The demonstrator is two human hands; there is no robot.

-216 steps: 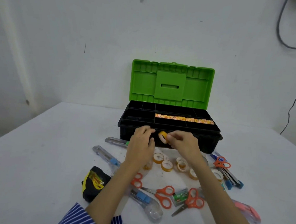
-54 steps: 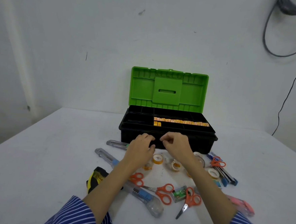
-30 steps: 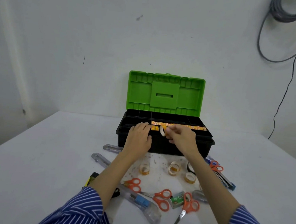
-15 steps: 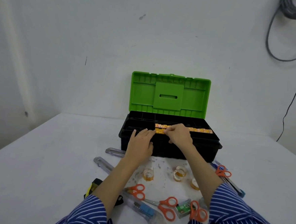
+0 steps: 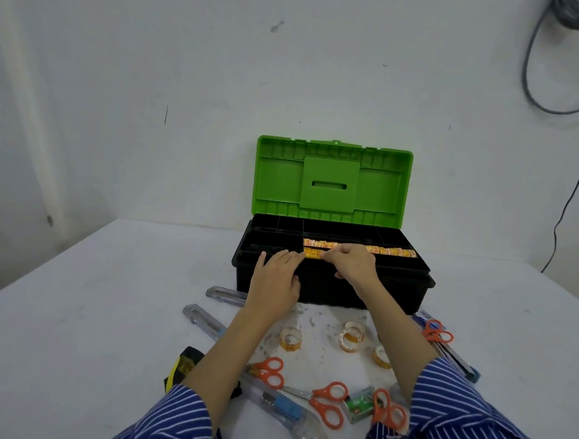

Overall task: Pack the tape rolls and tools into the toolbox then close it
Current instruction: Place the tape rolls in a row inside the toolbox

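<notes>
Toolbox near the back of a white table, green lid standing upright and open. A row of orange tape rolls lies on edge in a long tray compartment; a shorter second row starts in the compartment just in front of it. Right hand over the front tray edge, fingers curled and pressed together at the end of the short row; whether they pinch a roll cannot be told. Left hand flat on the front left rim of the box, fingers straight and slightly spread, tips just beside the short row. Three loose rolls on the table in front of the box, between the forearms. Nearer the viewer: orange scissors, clear box cutters, a green packet, a yellow-black tape measure. More scissors and tools to the right of the box.
</notes>
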